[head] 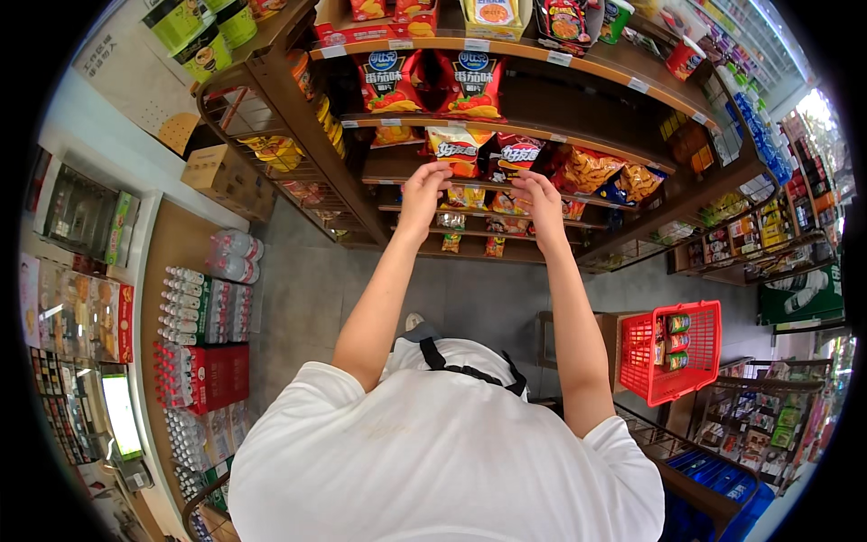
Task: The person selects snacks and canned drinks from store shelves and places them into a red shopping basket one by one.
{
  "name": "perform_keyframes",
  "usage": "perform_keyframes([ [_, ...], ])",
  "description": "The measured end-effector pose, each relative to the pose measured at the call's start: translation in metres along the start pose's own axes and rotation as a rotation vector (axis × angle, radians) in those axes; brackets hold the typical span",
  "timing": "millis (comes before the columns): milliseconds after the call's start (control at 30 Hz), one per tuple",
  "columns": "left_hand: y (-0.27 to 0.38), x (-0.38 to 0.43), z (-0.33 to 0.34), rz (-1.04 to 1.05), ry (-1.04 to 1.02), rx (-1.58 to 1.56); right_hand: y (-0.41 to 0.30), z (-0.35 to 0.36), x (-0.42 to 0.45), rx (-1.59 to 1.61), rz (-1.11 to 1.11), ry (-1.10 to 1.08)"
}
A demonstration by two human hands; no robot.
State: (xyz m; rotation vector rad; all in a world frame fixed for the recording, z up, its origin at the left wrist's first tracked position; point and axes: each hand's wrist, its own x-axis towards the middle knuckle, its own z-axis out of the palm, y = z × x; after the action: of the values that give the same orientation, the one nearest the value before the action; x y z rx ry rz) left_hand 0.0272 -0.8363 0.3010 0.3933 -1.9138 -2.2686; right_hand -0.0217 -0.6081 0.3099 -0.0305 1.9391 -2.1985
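My left hand (425, 193) is raised in front of a shelf, its fingertips at the lower left of a white, yellow and red snack bag (459, 150). Beside that bag stands a dark red snack bag (516, 157), with the fingers of my right hand (542, 200) at its lower edge. On both hands, thumb and fingers are slightly apart, and nothing shows gripped between them. Whether the fingertips touch the bags cannot be told. Two red tomato chip bags (391, 82) stand one shelf higher, and clear-fronted snack bags (588, 171) lie to the right.
A red plastic basket (708, 352) with several small containers rests on a cardboard box (613, 339) at the right. Packs of bottled drinks (227, 311) line the left side. The shelf unit's brown upright (318, 149) and wire side panels flank the snacks. A stool (547, 339) stands near my right arm.
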Motion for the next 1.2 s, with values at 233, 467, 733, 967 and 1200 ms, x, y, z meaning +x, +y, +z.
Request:
perform_keyframes([
  [233,0.024,0.015,-0.05,0.061,0.088,-0.052,-0.001,0.043,0.027,-0.022,-0.028,-0.045],
  [467,0.04,0.054,-0.104,0.148,0.164,-0.012,0.004,0.097,0.054,-0.067,-0.048,-0.085],
  [733,0.054,0.112,-0.143,0.2,0.137,0.013,0.005,0.147,0.092,-0.113,-0.122,-0.114],
  [967,0.052,0.155,-0.16,0.238,0.113,0.067,-0.002,0.183,0.115,-0.088,-0.216,-0.118],
  [1200,0.053,0.187,-0.175,0.169,0.066,0.133,0.001,0.202,0.161,-0.205,-0.261,-0.109],
])
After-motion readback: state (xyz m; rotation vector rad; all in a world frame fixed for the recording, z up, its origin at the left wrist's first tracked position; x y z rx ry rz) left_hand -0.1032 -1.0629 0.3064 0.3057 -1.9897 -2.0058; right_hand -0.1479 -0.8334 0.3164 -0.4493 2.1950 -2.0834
